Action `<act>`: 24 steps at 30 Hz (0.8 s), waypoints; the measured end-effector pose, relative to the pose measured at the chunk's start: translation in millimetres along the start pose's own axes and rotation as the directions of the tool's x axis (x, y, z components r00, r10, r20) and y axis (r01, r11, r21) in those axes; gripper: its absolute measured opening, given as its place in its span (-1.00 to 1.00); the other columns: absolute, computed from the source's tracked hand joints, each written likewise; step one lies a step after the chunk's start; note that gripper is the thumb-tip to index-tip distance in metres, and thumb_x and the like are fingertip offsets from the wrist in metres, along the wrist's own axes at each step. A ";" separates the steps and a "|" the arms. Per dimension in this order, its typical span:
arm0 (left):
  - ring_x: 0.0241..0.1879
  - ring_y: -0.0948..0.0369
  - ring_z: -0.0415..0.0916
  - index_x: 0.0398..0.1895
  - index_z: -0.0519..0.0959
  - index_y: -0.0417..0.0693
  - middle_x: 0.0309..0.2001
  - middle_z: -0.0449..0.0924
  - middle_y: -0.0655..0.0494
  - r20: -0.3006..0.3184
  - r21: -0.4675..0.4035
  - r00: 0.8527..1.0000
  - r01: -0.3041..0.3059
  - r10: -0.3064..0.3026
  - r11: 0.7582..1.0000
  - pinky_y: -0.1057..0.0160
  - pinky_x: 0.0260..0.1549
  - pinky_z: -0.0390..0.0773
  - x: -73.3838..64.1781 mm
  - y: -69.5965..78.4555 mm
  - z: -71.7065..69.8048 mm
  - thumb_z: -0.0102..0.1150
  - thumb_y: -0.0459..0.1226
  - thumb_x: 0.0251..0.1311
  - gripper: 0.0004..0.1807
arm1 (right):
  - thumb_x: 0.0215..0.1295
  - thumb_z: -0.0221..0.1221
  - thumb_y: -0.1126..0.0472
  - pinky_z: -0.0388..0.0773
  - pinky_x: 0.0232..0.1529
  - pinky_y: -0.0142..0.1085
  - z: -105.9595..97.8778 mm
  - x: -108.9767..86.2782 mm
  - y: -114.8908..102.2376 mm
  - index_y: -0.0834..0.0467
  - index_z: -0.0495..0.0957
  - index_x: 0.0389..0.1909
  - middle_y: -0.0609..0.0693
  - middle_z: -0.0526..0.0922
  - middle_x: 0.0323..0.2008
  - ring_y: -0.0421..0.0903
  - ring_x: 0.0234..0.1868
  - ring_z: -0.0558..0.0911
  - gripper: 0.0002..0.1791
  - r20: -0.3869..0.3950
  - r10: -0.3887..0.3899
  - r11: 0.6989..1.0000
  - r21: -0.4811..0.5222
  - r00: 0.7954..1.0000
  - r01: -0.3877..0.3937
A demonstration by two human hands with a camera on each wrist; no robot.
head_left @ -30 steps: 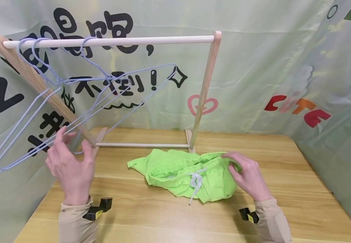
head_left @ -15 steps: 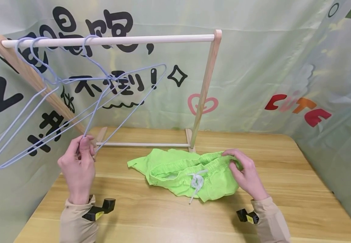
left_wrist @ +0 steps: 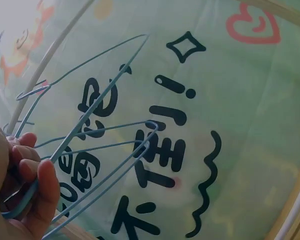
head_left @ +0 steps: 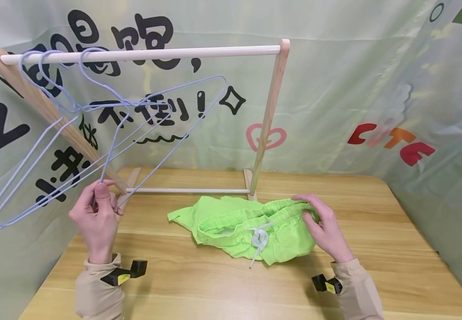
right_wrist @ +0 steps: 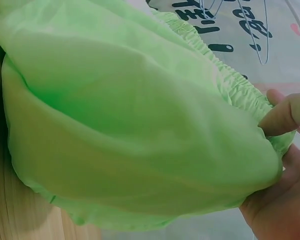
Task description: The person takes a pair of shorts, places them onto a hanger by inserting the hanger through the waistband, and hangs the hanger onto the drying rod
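My left hand [head_left: 97, 218] pinches the lower left corner of a thin blue wire clothes hanger [left_wrist: 99, 100] between thumb and fingers. Its hook still loops over the white rod [head_left: 199, 52] of a small wooden clothes rack [head_left: 270, 111]. On the table lies a pair of bright green shorts [head_left: 287, 244], with an elastic waistband and a white drawstring [head_left: 260, 238]. My right hand [head_left: 327, 226] grips the waistband at its right end. In the right wrist view, the thumb [right_wrist: 285, 115] is on the gathered band and the other fingers are partly hidden by cloth.
Two more blue hangers [left_wrist: 100, 149] hang at the rod's left end, close behind the held one. The rack's lower bar [head_left: 187, 191] runs just behind the shorts. Beneath everything is a wooden table [head_left: 215, 293], with a printed fabric backdrop [head_left: 335, 89] around it.
My left hand, at first open near the hangers, has closed on the rightmost hanger's corner. That hanger's hook has slid left along the rod. My right hand stays on the shorts.
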State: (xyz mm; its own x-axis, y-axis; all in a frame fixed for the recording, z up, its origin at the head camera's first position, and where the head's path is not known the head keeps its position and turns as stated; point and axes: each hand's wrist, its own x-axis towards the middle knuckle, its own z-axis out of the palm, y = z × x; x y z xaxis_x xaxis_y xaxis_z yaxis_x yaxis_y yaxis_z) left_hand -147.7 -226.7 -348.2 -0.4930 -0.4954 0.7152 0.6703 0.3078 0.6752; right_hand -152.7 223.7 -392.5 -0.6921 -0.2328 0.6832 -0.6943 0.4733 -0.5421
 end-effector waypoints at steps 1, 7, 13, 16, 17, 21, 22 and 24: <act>-0.75 0.43 0.33 -0.25 0.62 -0.53 -0.70 0.43 0.27 0.000 -0.005 1.000 0.006 -0.006 1.000 0.52 -0.82 0.37 0.1 -1.4 -0.8 0.04 -0.42 0.45 -0.75 | 0.14 -0.07 0.72 0.31 -0.45 -0.47 0.0 -0.1 0.1 0.32 0.57 0.08 0.25 0.66 -0.02 -0.32 -0.16 0.48 -0.47 -0.001 0.002 1.000 0.001 1.000 -0.002; -0.74 0.40 0.37 -0.22 0.59 -0.58 -0.70 0.43 0.24 0.000 -0.065 0.999 0.036 -0.036 0.997 0.49 -0.81 0.41 1.2 -1.5 -0.1 0.04 -0.40 0.45 -0.72 | 0.13 -0.05 0.73 0.34 -0.36 -0.49 0.2 -0.7 0.0 0.30 0.58 0.09 0.25 0.67 0.01 -0.33 -0.12 0.49 -0.44 -0.010 0.008 1.000 0.004 1.000 -0.008; -0.72 0.37 0.39 -0.17 0.61 -0.46 -0.68 0.44 0.19 0.017 -0.121 0.996 0.086 -0.085 0.989 0.48 -0.76 0.50 0.8 0.9 3.6 0.05 -0.36 0.46 -0.74 | 0.15 -0.06 0.73 0.35 -0.31 -0.49 0.7 -1.0 -0.2 0.27 0.58 0.12 0.24 0.67 0.03 -0.33 -0.09 0.49 -0.42 -0.001 0.017 1.000 0.008 1.000 -0.017; -0.70 0.36 0.39 -0.16 0.62 -0.39 -0.69 0.43 0.16 0.032 -0.174 0.994 0.108 -0.104 0.979 0.47 -0.73 0.55 -0.3 2.4 5.6 0.04 -0.35 0.47 -0.77 | 0.15 -0.05 0.73 0.37 -0.25 -0.52 0.9 -0.8 0.0 0.28 0.57 0.13 0.24 0.67 0.03 -0.35 -0.05 0.50 -0.42 0.003 0.013 1.000 0.011 1.000 -0.013; -0.69 0.35 0.39 -0.15 0.62 -0.37 -0.68 0.43 0.16 0.037 -0.184 0.994 0.111 -0.106 0.977 0.46 -0.72 0.56 -0.6 2.9 5.9 0.03 -0.34 0.47 -0.77 | 0.15 -0.05 0.73 0.37 -0.22 -0.52 1.0 -0.6 0.3 0.28 0.57 0.13 0.25 0.67 0.04 -0.36 -0.03 0.51 -0.42 0.004 0.012 1.000 0.012 1.000 -0.012; -0.67 0.34 0.41 -0.15 0.61 -0.37 -0.67 0.43 0.14 0.073 -0.227 0.993 0.102 -0.088 0.968 0.46 -0.70 0.57 -1.3 5.0 6.2 0.01 -0.36 0.48 -0.78 | 0.15 -0.04 0.73 0.37 -0.21 -0.55 1.0 0.1 0.6 0.29 0.57 0.14 0.26 0.66 0.04 -0.35 -0.04 0.51 -0.42 0.006 -0.001 1.000 0.014 1.000 0.001; -0.67 0.33 0.41 -0.15 0.61 -0.38 -0.66 0.43 0.14 0.087 -0.238 0.993 0.098 -0.079 0.966 0.46 -0.69 0.57 -1.2 5.1 6.0 0.01 -0.37 0.48 -0.78 | 0.15 -0.04 0.73 0.37 -0.20 -0.55 0.9 0.4 0.4 0.30 0.56 0.14 0.26 0.66 0.04 -0.34 -0.06 0.51 -0.43 0.009 -0.003 1.000 0.011 1.000 0.003; -0.67 0.33 0.41 -0.15 0.59 -0.47 -0.66 0.43 0.13 0.117 -0.265 0.991 0.093 -0.064 0.960 0.46 -0.69 0.57 -1.2 4.2 4.9 0.00 -0.41 0.47 -0.77 | 0.17 -0.04 0.72 0.36 -0.23 -0.54 0.5 0.6 0.3 0.29 0.56 0.15 0.26 0.66 0.05 -0.33 -0.10 0.49 -0.43 0.012 0.005 1.000 0.010 1.000 -0.005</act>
State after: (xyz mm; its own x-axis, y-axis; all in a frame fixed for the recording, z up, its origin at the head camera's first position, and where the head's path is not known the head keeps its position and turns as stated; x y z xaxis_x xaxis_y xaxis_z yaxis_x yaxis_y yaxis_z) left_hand -147.0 -220.8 -345.3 -0.5961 -0.4158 0.6868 0.7445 0.0339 0.6667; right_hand -153.4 223.3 -392.6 -0.6977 -0.2402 0.6749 -0.6929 0.4655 -0.5507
